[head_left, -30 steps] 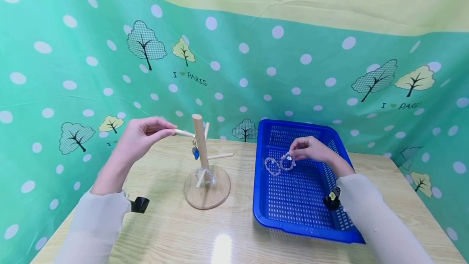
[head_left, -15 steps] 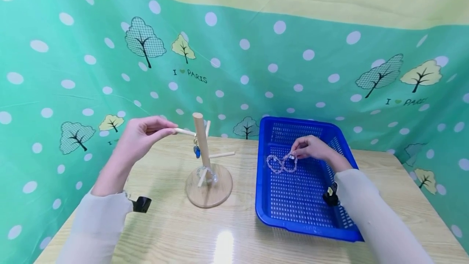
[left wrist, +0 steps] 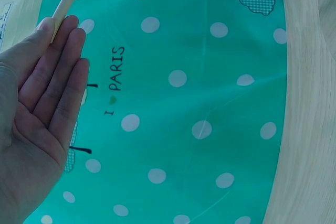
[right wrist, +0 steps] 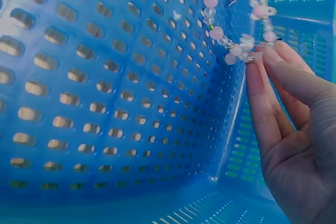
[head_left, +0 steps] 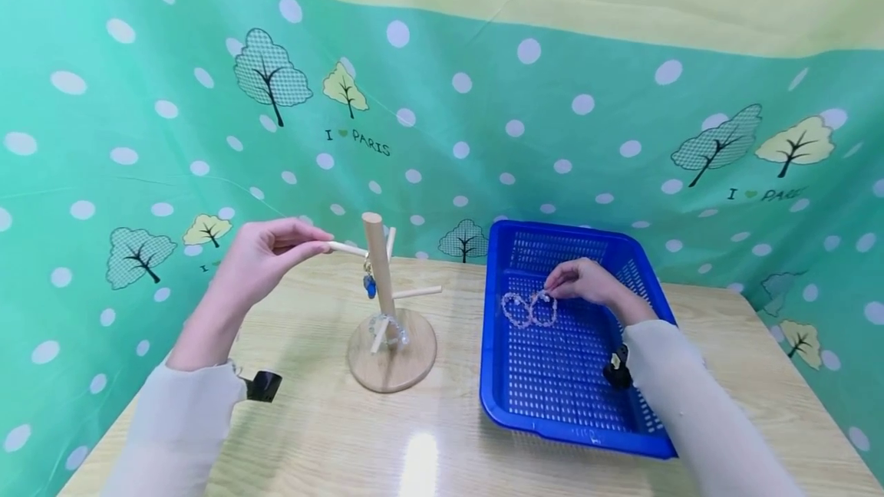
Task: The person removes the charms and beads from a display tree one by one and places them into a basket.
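My left hand [head_left: 272,255] pinches the tip of an upper wooden peg [head_left: 347,249] on a wooden stand [head_left: 377,263]. A blue charm [head_left: 371,287] hangs from that peg close to the post. Over the lower front peg lies a clear bead bracelet [head_left: 402,337], seen at the top right of the left wrist view. Inside the blue basket [head_left: 489,359], my right hand [head_left: 587,282] pinches a pink and clear bead bracelet [right wrist: 216,33] between thumb and fingers. A similar bead bracelet [head_left: 506,314] lies right beside it, to the left.
The stand's round base [head_left: 417,363] rests on the wooden table [head_left: 311,436], left of the basket. Another bare peg [head_left: 421,292] points right, toward the basket. A green dotted curtain [head_left: 428,121] hangs behind the table.
The head view has shifted slightly. My right hand and its bracelet have dropped a little relative to the bracelet beside it. My left hand keeps its pinch on the peg.
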The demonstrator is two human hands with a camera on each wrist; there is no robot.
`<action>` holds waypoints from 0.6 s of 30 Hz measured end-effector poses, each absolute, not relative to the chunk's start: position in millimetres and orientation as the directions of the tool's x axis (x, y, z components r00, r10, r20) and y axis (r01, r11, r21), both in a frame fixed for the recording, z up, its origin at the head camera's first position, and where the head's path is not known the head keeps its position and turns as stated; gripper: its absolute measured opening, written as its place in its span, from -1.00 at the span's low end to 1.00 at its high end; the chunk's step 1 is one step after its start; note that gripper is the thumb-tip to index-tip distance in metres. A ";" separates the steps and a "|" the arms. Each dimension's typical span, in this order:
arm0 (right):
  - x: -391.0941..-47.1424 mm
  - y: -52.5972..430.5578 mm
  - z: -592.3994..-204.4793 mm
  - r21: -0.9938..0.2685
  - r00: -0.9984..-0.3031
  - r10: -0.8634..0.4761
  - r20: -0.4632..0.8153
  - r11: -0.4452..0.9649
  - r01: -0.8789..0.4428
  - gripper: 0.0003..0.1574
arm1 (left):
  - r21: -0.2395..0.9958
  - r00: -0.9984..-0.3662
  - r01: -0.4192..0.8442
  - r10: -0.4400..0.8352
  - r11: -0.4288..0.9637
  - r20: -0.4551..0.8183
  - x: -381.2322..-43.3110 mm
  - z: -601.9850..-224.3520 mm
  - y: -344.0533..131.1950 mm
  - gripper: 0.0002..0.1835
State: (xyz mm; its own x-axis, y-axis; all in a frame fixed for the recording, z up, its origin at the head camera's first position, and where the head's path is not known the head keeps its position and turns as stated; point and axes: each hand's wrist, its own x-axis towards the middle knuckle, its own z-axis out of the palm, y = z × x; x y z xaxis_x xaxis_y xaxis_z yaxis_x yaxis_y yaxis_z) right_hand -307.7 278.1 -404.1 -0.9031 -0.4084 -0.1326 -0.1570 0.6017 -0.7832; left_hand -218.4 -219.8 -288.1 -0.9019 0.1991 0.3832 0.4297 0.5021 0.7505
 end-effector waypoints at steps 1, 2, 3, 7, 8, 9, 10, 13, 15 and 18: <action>-307.5 279.3 -404.4 -0.775 -0.904 -0.410 -0.120 0.608 -0.172 -0.80 | 0.751 -0.901 0.431 0.200 0.501 0.384 -218.0 -287.8 -219.6 -0.82; -307.3 280.4 -404.2 -0.766 -0.908 -0.405 -0.109 0.616 -0.183 -0.80 | 0.750 -0.901 0.433 0.202 0.500 0.385 -217.8 -287.4 -219.4 -0.81; -307.0 281.4 -403.6 -0.756 -0.912 -0.399 -0.095 0.625 -0.195 -0.81 | 0.748 -0.900 0.435 0.203 0.501 0.386 -217.7 -287.2 -219.2 -0.81; -305.7 283.8 -399.0 -0.732 -0.921 -0.385 -0.061 0.644 -0.221 -0.81 | 0.748 -0.897 0.440 0.205 0.497 0.391 -217.4 -287.0 -219.2 -0.81; -305.1 283.7 -397.5 -0.733 -0.923 -0.380 -0.062 0.645 -0.216 -0.81 | 0.747 -0.897 0.440 0.206 0.498 0.391 -217.2 -287.0 -219.4 -0.81; -304.6 283.6 -396.0 -0.733 -0.925 -0.376 -0.061 0.646 -0.214 -0.81 | 0.747 -0.897 0.441 0.207 0.498 0.392 -217.0 -286.9 -219.4 -0.81; -304.1 283.6 -394.8 -0.735 -0.925 -0.374 -0.059 0.644 -0.214 -0.80 | 0.746 -0.897 0.441 0.208 0.499 0.391 -217.0 -286.9 -219.7 -0.81; -302.4 282.1 -390.6 -0.744 -0.932 -0.361 -0.038 0.633 -0.215 -0.79 | 0.746 -0.899 0.437 0.208 0.503 0.386 -217.0 -286.3 -219.9 -0.81; -301.5 280.6 -387.8 -0.750 -0.932 -0.364 -0.007 0.618 -0.236 -0.78 | 0.748 -0.901 0.433 0.207 0.504 0.382 -216.9 -286.0 -219.8 -0.81; -299.9 277.2 -383.2 -0.766 -0.933 -0.358 0.030 0.591 -0.251 -0.77 | 0.755 -0.904 0.426 0.204 0.498 0.376 -216.0 -285.5 -219.6 -0.82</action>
